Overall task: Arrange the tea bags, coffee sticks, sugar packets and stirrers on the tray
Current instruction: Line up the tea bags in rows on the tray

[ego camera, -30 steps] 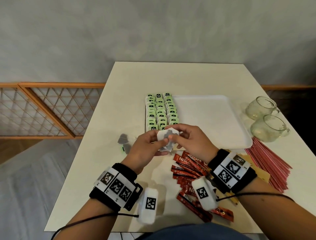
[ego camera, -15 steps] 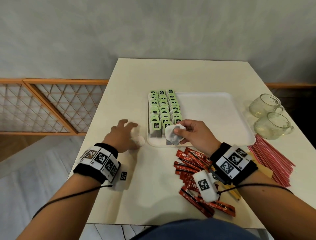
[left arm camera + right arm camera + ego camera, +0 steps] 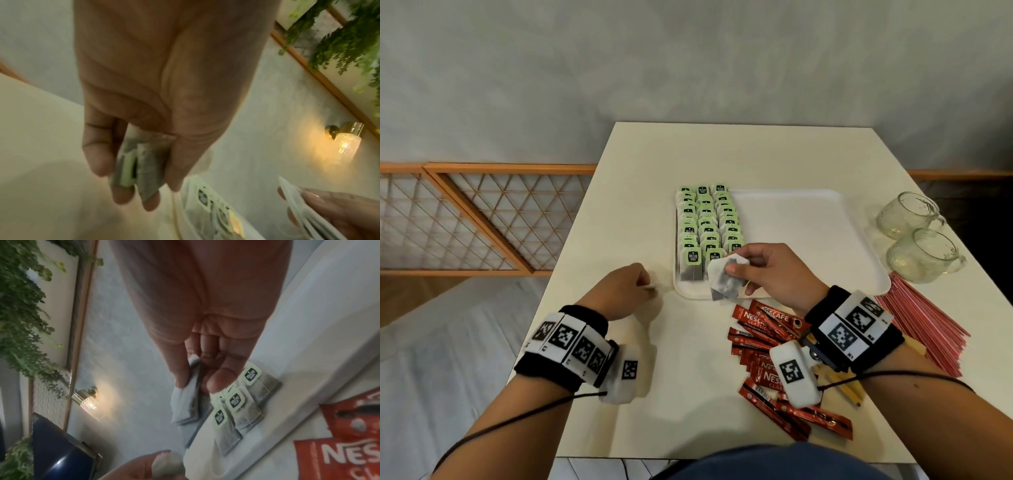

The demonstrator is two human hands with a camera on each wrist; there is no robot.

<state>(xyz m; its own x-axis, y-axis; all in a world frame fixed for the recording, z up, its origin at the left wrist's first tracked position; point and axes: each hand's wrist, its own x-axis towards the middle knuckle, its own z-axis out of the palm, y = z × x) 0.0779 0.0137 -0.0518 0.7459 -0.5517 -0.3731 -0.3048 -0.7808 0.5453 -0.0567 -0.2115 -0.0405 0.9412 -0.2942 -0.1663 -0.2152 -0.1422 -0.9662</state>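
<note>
Tea bags [image 3: 705, 226] fill three overlapping rows along the tray's [image 3: 808, 233] left side; the right hand [image 3: 767, 270] pinches several more at its near edge, evidently to extend them, while the left hand [image 3: 619, 291] grips others over the table [image 3: 688, 394]. Coffee sticks [image 3: 760, 329], stirrers [image 3: 924, 325] and two glass mugs [image 3: 921, 253] wait off-tray, blocking nothing.

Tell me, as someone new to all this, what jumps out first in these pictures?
Three neat rows of green-tagged tea bags fill the left side of the white plastic tray. Over the tray's near edge the right hand pinches a few loose grey tea bags, while the left hand grips more beside the tray. Red Nescafe coffee sticks lie scattered on the cream table.
</note>
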